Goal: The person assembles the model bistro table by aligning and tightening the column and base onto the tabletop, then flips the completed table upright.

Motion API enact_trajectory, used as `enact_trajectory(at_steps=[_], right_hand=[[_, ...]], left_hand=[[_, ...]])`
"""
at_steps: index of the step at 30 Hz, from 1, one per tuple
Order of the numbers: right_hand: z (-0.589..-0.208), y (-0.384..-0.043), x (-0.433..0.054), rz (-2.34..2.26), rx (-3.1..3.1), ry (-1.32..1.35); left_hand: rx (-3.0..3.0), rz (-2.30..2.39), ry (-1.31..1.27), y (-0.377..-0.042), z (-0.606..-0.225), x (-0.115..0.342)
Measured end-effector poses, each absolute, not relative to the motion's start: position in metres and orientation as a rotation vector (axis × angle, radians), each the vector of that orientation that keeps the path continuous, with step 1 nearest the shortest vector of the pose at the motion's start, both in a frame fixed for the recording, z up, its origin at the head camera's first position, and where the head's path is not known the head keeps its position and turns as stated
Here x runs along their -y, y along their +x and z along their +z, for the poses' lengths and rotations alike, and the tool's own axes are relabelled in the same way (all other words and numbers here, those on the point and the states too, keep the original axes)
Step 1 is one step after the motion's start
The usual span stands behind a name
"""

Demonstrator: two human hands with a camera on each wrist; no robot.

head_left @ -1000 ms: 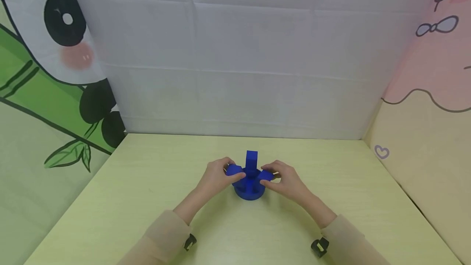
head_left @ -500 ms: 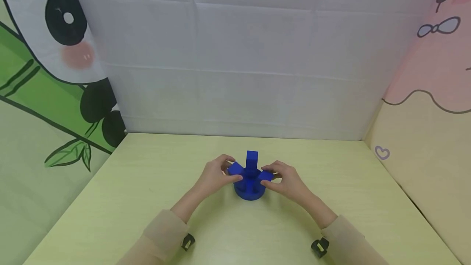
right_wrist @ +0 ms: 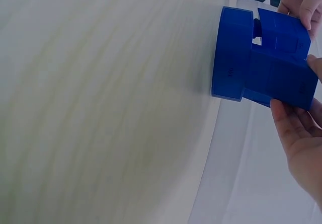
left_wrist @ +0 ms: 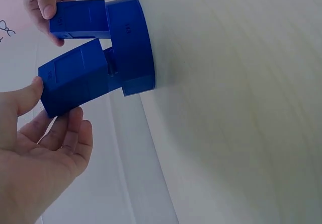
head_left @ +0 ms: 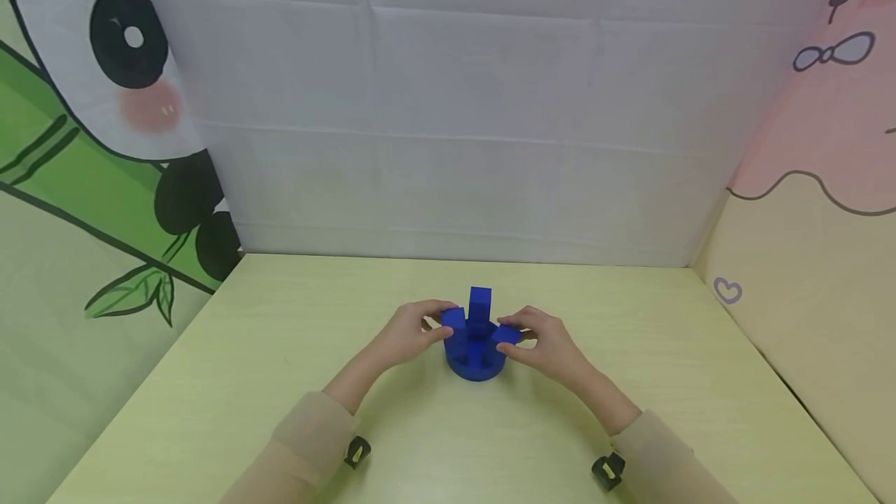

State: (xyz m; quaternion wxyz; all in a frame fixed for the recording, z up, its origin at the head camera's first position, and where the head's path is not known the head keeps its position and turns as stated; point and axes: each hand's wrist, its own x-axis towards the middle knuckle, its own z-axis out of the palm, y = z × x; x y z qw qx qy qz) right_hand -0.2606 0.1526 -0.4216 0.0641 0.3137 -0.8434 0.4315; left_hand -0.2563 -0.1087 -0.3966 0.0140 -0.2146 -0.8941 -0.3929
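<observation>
Pinching left block [left_wrist: 73, 78] with left hand [head_left: 408, 334], right block [head_left: 506, 334] with right hand [head_left: 549, 344], at base [head_left: 474, 372] on desk [head_left: 280, 317]; could tip base, or jam left block, if pressed unevenly while tilted

The round base [head_left: 474, 372] sits on the counter [head_left: 280, 379], low in the frame, just right of centre. At its back is the rear block [head_left: 479, 303]; in front of that, the left block [head_left: 455, 323] and the right block [head_left: 505, 334] stand to either side, all 3 joined to the base. The left hand [head_left: 409, 333] touches the left block, the right hand [head_left: 551, 347] the right block. Behind the counter, the back sheet [head_left: 455, 138] spans the upper frame, between the left panel [head_left: 42, 317] and the right panel [head_left: 791, 271].
</observation>
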Motion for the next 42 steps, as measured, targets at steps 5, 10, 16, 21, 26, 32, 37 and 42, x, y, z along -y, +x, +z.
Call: enact_trajectory(at_steps=[5,10,16,21,26,32,37,42], right_hand=[[-0.423,-0.26,-0.152,1.315,2.524,0.944],[-0.424,-0.259,-0.152,1.295,2.49,0.946],[-0.427,-0.259,-0.151,1.269,2.486,0.92],[-0.427,-0.259,-0.15,1.273,2.479,0.928],[-0.425,-0.259,-0.15,1.286,2.489,0.928],[-0.423,-0.258,-0.15,1.277,2.506,0.907],[-0.426,-0.259,-0.151,1.281,2.503,0.916],[-0.427,-0.259,-0.152,1.285,2.523,0.908]], left_hand=[[2.772,-1.239,-0.446,-0.254,-0.399,0.102],[2.717,-1.282,-0.164,-0.248,-0.399,0.089],[2.776,-1.225,-0.078,-0.247,-0.399,0.077],[2.785,-1.226,-0.11,-0.251,-0.4,0.075],[2.78,-1.219,-0.239,-0.254,-0.398,0.077],[2.778,-1.226,-0.381,-0.255,-0.397,0.084],[2.767,-1.187,-0.622,-0.256,-0.398,0.091],[2.745,-1.132,-0.903,-0.257,-0.399,0.097]])
